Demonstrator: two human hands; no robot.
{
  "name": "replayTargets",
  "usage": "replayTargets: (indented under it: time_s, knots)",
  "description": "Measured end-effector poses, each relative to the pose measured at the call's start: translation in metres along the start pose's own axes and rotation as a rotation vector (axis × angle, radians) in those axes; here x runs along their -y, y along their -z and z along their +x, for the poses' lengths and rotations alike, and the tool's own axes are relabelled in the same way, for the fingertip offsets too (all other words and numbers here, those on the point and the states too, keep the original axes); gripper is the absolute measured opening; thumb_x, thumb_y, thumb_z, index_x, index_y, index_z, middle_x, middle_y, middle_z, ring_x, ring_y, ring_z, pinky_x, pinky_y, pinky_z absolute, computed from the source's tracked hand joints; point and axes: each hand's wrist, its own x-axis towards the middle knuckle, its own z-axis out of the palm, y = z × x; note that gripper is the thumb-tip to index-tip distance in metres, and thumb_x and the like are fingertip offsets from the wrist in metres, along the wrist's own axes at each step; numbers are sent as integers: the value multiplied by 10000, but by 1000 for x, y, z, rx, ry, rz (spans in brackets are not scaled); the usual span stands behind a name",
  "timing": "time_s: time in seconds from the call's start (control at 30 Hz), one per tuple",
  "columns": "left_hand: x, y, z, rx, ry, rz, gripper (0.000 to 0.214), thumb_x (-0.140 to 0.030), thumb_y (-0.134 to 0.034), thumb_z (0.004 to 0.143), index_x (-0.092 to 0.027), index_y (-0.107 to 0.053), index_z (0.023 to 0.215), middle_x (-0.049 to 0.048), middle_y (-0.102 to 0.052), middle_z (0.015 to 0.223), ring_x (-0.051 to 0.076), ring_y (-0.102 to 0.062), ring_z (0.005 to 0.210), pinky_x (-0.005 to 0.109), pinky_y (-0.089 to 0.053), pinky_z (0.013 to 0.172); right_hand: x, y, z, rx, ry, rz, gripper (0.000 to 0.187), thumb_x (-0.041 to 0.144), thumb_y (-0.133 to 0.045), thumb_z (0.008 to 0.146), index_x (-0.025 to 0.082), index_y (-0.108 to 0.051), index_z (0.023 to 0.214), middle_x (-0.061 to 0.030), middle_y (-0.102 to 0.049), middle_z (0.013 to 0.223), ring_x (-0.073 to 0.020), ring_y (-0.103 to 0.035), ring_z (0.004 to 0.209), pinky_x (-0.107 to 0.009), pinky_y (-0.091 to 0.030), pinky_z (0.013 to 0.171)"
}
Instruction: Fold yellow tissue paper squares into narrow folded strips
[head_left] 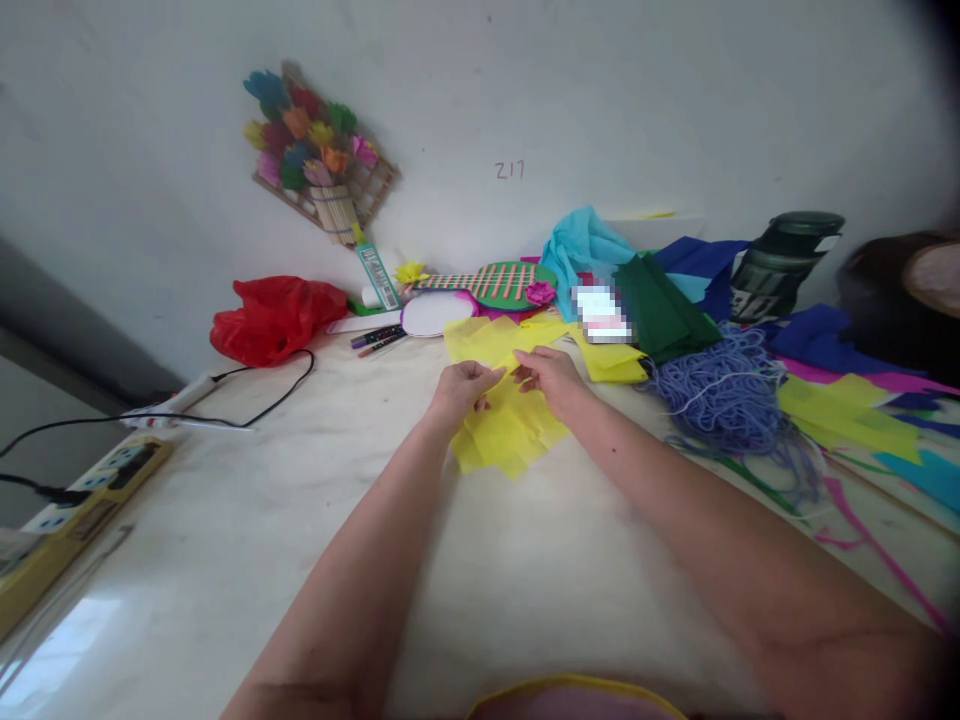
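Note:
Both hands meet over the middle of the table on a yellow sheet of crepe paper [514,435], thin and creased. My left hand [463,388] pinches it between thumb and fingers from the left. From the right, my right hand [551,378] also grips it with closed fingertips. The paper hangs below the fingers with a jagged lower edge. Just behind the hands lies another yellow piece [480,340], and whether it joins the held one I cannot tell. A folded yellow stack [611,362] sits to the right of my right hand.
Behind stand a red plastic bag [277,318], markers [379,340], a green paper guitar shape [510,285] and dark green paper [664,305]. Right are blue yarn [720,385] and a dark jar [784,265]. A power strip [94,515] with black cables lies left.

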Motion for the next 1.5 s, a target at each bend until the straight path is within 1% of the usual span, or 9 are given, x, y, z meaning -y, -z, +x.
replayTargets:
  time_s: [0.5,0.67,0.77,0.87,0.97,1.1,1.2,1.27,1.5]
  knots:
    - [-4,12,5,-53,-105,142,323,-432,-638,649,-163,-491,548,-41,-414,341,60,-366,309,227,-399,421,-2,-1,2,-126,48,8,205,314,-542,712,175,-469,580,37,-492,442,-56,-378,360,-188,-300,345]
    - [0,25,14,-180,-96,212,271,-399,-636,628,-167,-521,545,-40,-422,356,69,-377,320,232,-394,429,3,1,2,-169,62,59,179,306,-533,727,161,-518,623,27,-508,451,-58,-393,360,-189,-309,350]
    - [6,45,19,-388,-97,302,235,-394,-618,635,-174,-572,565,-15,-475,421,101,-441,397,253,-392,480,6,7,5,-227,69,31,168,305,-521,737,159,-536,657,24,-515,454,-57,-389,355,-186,-315,350]
    - [13,67,19,-659,-24,494,209,-388,-610,650,-189,-605,587,21,-495,476,184,-520,595,328,-404,618,2,13,10,-234,84,-138,128,278,-531,719,160,-553,676,18,-540,485,-60,-386,360,-192,-315,351]
    - [19,81,16,-788,56,535,209,-355,-663,592,-192,-562,509,66,-491,531,299,-505,862,414,-369,736,-6,19,15,-217,88,-521,123,280,-530,708,174,-585,675,0,-597,580,-87,-458,427,-219,-371,425]
    - [22,81,13,-884,-109,559,156,-320,-673,573,-197,-580,599,102,-579,741,338,-414,1028,446,-309,818,-10,23,14,-185,201,-1134,135,260,-516,725,216,-642,750,-34,-658,837,-170,-581,757,-266,-408,611]
    - [19,69,13,-822,-217,583,120,-310,-597,656,-200,-615,700,88,-601,787,276,-471,927,379,-328,771,-9,23,10,-164,186,-1367,211,327,-496,758,220,-643,866,-68,-633,980,-200,-587,828,-296,-405,646]
    - [18,60,14,-698,-108,631,158,-334,-560,691,-213,-639,755,67,-597,717,232,-509,777,328,-339,682,-8,22,9,-147,144,-1462,245,374,-504,754,213,-643,875,-87,-618,1014,-214,-592,826,-306,-403,641]
    - [23,28,17,-437,-207,424,189,-396,-679,575,-232,-659,666,30,-592,614,170,-508,614,261,-345,623,-9,21,10,-112,94,-1514,194,287,-477,769,222,-655,810,-88,-660,866,-217,-601,797,-293,-378,589]
